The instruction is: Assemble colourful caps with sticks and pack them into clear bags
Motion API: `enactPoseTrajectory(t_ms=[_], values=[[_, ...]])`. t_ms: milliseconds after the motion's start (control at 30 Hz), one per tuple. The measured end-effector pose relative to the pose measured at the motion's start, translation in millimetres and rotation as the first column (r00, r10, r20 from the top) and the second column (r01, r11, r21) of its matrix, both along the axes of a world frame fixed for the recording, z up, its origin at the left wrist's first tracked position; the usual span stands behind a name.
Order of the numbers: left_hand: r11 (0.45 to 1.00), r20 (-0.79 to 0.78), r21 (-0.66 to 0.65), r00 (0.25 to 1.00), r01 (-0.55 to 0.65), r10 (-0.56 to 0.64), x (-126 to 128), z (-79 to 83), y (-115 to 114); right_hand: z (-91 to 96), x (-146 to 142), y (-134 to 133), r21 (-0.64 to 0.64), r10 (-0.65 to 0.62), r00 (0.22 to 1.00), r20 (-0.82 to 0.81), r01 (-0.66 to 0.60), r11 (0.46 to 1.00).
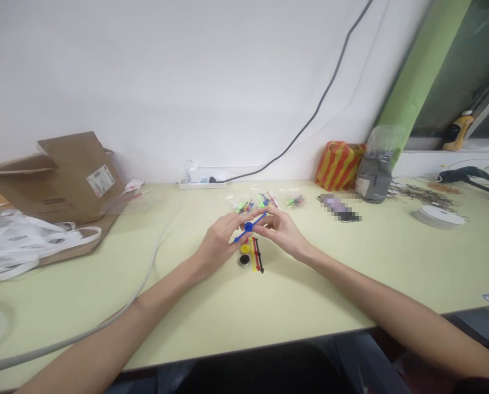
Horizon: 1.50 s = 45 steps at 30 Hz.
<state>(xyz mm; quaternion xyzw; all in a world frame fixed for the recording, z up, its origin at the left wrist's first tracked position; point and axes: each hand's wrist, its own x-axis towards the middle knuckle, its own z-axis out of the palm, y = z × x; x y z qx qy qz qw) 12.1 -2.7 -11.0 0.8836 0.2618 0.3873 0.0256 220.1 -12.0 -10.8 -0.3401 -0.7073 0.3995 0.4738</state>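
Above the table, a blue arrow spinner (248, 226) with a round hub is held between my two hands. My left hand (222, 236) has its fingers closed around the left side, near the arrowhead. On the other side, my right hand (284, 230) pinches near the hub and tail end. Just below my hands lie a yellow round base (245, 249) and a black round base (244, 260), with a bit of red partly hidden behind them. Beside these, a yellow arrow (253, 256), a red arrow (256, 256) and a black arrow (260, 256) lie in a row.
Clear bags of coloured arrow parts (268, 201) lie beyond my hands. At left are a cardboard box (70, 180), white strips (27, 238) and a grey cable (146, 279). A power strip (201, 184), striped bag (337, 167), phone-like object (338, 208) and white spool (439, 215) stand farther off.
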Motion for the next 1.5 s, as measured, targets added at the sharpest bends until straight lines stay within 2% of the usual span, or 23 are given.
enactPoseTrajectory(t_ms=[33,100,167,233,367,433,467,533,600,667,767,900,1000,1067,1167,1233,1300,1400,1500], values=[[1.0,0.012,0.013,1.0,0.013,-0.014,-0.2,-0.6,0.7,-1.2,-0.9,-0.7,0.037,-0.02,1.0,0.021,0.019,0.999],[1.0,0.032,0.019,0.999,0.02,-0.021,-0.8,-1.7,2.0,-2.0,-0.9,-2.4,0.207,-0.11,0.989,0.095,0.089,0.974],[1.0,0.04,0.005,0.999,0.016,-0.016,-1.5,-2.6,2.5,-0.5,1.3,-4.3,0.443,-0.219,0.955,0.198,0.112,0.889],[1.0,0.047,-0.007,0.999,0.011,-0.011,-1.9,-3.3,2.0,2.1,4.5,-6.1,0.613,-0.298,0.905,0.303,0.054,0.788],[0.999,0.061,-0.033,0.998,-0.031,0.033,-2.1,-3.8,-0.2,6.4,8.0,-8.0,0.769,-0.441,0.812,0.382,-0.016,0.639],[0.998,0.077,-0.05,0.996,-0.032,0.036,-2.1,-3.0,-0.9,7.2,6.9,-9.0,0.802,-0.452,0.804,0.387,-0.052,0.595],[0.998,0.086,-0.058,0.996,-0.024,0.029,-2.1,-2.4,-1.0,7.1,5.5,-9.8,0.799,-0.431,0.808,0.401,-0.079,0.595],[0.998,0.1,-0.059,0.995,-0.008,0.014,-2.4,-1.0,-1.0,6.1,1.5,-12.5,0.757,-0.368,0.822,0.435,-0.113,0.644],[0.999,0.098,-0.041,0.995,-0.002,0.006,-3.1,0.4,-0.8,4.0,-3.1,-15.8,0.666,-0.291,0.852,0.435,-0.087,0.741],[1.0,0.082,-0.025,0.997,0.0,0.002,-3.8,1.6,-1.1,1.8,-6.8,-18.8,0.538,-0.201,0.908,0.368,-0.032,0.842],[0.998,0.051,-0.059,0.998,0.036,-0.033,-3.9,3.5,-3.5,1.7,-8.6,-21.6,0.368,-0.08,0.966,0.245,-0.016,0.929],[0.982,-0.009,-0.134,0.991,0.134,-0.137,-0.5,8.0,-10.7,10.1,-5.2,-24.3,0.239,0.024,0.982,0.186,-0.069,0.968],[0.977,-0.029,-0.15,0.987,0.153,-0.159,3.9,13.0,-17.7,19.1,-1.9,-25.9,0.075,0.147,0.985,0.086,-0.154,0.985],[0.977,-0.041,-0.15,0.987,0.149,-0.156,7.1,15.7,-22.1,23.1,0.0,-25.7,-0.03,0.278,0.96,0.004,-0.278,0.96],[0.974,-0.056,-0.16,0.983,0.162,-0.173,10.5,17.1,-26.5,23.6,2.5,-22.8,-0.12,0.43,0.899,-0.081,-0.437,0.892],[0.975,-0.053,-0.149,0.983,0.163,-0.173,10.1,16.2,-26.4,21.7,4.5,-19.9,-0.121,0.437,0.89,-0.129,-0.452,0.884],[0.983,-0.046,-0.129,0.989,0.134,-0.141,6.8,14.5,-23.4,20.0,7.3,-16.2,-0.087,0.385,0.907,-0.172,-0.404,0.911],[0.988,-0.02,-0.146,0.998,0.056,-0.06,-1.2,12.2,-15.3,19.2,13.6,-8.4,-0.063,0.232,0.961,-0.148,-0.243,0.968],[0.986,-0.039,-0.167,0.999,-0.005,-0.002,-6.9,11.1,-8.4,15.5,20.8,2.0,-0.075,0.07,0.997,0.011,-0.069,0.995]])
